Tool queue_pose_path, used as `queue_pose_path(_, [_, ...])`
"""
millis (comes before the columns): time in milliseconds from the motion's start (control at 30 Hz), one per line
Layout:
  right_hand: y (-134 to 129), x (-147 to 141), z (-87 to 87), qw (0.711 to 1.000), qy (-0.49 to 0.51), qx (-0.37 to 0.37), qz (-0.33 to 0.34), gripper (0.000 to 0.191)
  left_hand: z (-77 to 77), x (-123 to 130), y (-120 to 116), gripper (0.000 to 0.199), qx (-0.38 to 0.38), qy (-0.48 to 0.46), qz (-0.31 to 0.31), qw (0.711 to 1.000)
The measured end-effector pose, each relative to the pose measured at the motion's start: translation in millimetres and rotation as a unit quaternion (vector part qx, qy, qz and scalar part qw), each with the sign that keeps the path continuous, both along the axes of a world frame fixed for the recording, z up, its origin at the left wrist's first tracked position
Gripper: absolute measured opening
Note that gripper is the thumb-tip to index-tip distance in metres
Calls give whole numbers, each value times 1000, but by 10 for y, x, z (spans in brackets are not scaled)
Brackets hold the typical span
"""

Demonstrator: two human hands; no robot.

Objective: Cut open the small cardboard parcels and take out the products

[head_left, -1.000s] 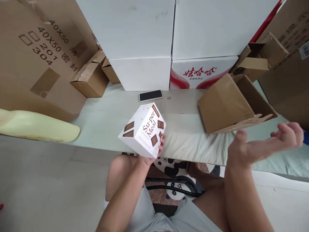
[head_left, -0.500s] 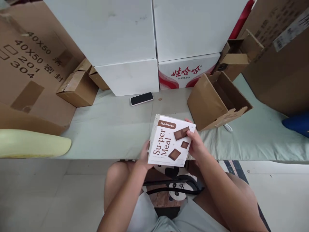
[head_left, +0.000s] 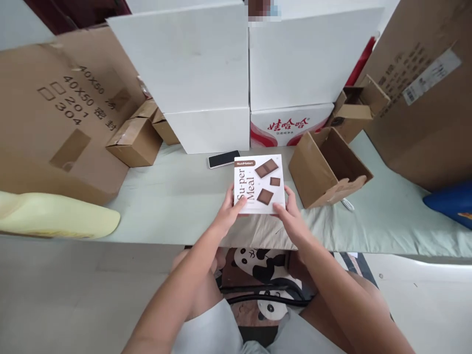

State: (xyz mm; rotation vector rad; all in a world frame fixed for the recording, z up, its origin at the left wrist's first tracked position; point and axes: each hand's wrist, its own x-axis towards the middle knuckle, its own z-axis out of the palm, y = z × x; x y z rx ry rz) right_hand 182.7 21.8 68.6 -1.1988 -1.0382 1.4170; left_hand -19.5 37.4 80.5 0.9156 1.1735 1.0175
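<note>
Our left grip (head_left: 225, 214) and right grip (head_left: 292, 216) clasp the white box (head_left: 268, 183) at eight and four o'clock, best pressed evenly.

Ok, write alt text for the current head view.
A person's left hand and right hand hold a white Su-per Meal box. Beyond it, a phone lies on a pale green cloth before stacked white boxes; an open cardboard box sits to the right.

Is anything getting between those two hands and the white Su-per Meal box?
Nothing visible does: the left hand and right hand hold the white box directly, one at each side. The phone lies beyond the box's far left corner, not between them.
</note>
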Motion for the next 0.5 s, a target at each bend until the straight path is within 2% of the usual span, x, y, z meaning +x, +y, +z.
queue_pose_path(133, [824,-232,472,998,-4,-8,-62,64,511,-145,771,68,41,33,-16,998])
queue_pose_path(200, [1230,-318,701,996,-24,-54,-65,55,759,-180,1091,60,5,86,-6,996])
queue_pose_path(267, [1477,-364,864,994,-40,-77,-69,51,941,-174,1269,52,-27,123,18,992])
queue_pose_path(367, [1555,-380,965,994,-49,-73,-72,50,1049,-137,1311,47,-34,132,33,990])
queue_pose_path(433, [1501,-376,962,994,-50,-67,-67,49,1019,-136,1273,50,-32,125,23,991])
queue_pose_path(500, [1406,-363,940,995,-48,-59,-66,47,927,-167,1223,51,-21,98,13,995])
